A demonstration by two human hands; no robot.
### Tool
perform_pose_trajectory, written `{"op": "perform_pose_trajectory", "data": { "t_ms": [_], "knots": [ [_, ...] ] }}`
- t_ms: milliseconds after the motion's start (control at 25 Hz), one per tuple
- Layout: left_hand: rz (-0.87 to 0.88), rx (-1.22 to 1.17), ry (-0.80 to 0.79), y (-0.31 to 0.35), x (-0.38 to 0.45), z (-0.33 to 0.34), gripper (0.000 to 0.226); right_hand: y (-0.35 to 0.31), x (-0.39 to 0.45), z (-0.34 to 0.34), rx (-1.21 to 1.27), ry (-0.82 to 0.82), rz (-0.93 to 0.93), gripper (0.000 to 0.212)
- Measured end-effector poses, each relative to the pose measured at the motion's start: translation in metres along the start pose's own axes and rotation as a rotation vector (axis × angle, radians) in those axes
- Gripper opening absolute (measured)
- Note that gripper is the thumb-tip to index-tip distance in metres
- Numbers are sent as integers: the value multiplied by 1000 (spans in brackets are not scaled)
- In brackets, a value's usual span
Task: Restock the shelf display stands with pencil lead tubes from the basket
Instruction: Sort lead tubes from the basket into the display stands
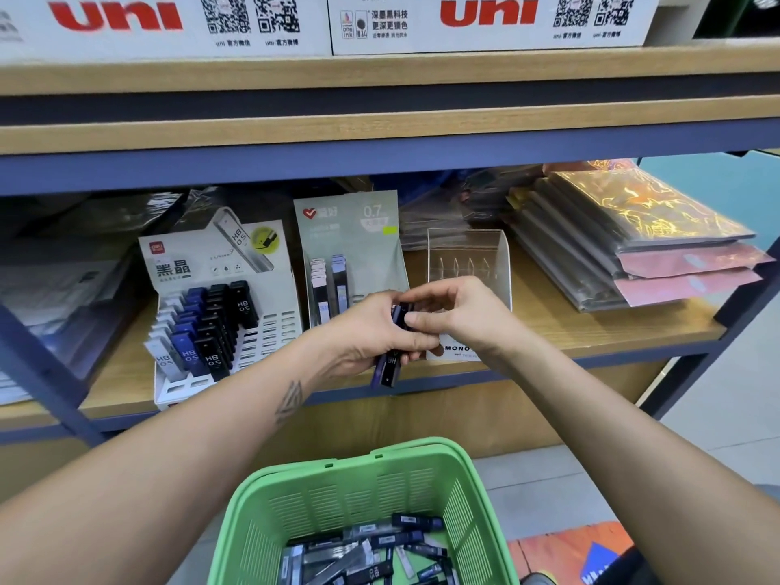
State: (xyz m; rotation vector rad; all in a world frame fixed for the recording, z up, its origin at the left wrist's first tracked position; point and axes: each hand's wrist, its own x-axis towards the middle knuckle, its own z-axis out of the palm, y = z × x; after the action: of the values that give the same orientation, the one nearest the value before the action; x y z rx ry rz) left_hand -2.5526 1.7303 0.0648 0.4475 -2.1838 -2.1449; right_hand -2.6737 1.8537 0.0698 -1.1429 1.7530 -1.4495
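The wooden shelf (591,331) ran across the view with blue metal framing, and white boxes (169,23) printed in red sat on the board above it; at the right of the shelf lay a slanting stack of wrapped folders (633,247) in gold and pink; below, nearest the camera, stood the green basket (320,491), its floor strewn with loose lead tubes (380,551) in black, blue and clear; on the left of the shelf stood a white tiered display stand (270,331) holding rows of white, blue and black tubes marked HB 0.5, its right-hand slots bare; just beside it stood a grey-green stand (354,230) marked 0.7 with a few tubes upright in it; to the right of that stood a clear acrylic stand (468,255); in front of these two the left hand (380,331) gripped a small bundle of tubes (390,369), their lower ends pointing down past the shelf edge; the right hand (456,314) pinched the top of one dark tube in that bundle between thumb and fingers.
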Motion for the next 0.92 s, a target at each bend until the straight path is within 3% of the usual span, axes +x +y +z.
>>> {"op": "perform_pose_trajectory", "data": {
  "t_ms": [200,280,440,600,800,920],
  "knots": [
    [-87,-219,-124,-3,-14,-20,41,-2,7,0,132,135,46,22],
    [-129,-146,-74,-4,-21,-32,36,-4,9,0,156,156,32,22],
    [-102,244,71,-1,-28,-41,27,-3,8,5,151,64,3,18],
    [-103,68,183,8,-26,-43,37,-6,6,12,68,-10,-32,28],
    [-116,33,230,12,-34,-46,17,-13,8,28,-126,-16,-111,35],
    [-34,-13,305,17,-41,-54,9,-11,12,31,-73,-55,-19,31]
  ]
}}
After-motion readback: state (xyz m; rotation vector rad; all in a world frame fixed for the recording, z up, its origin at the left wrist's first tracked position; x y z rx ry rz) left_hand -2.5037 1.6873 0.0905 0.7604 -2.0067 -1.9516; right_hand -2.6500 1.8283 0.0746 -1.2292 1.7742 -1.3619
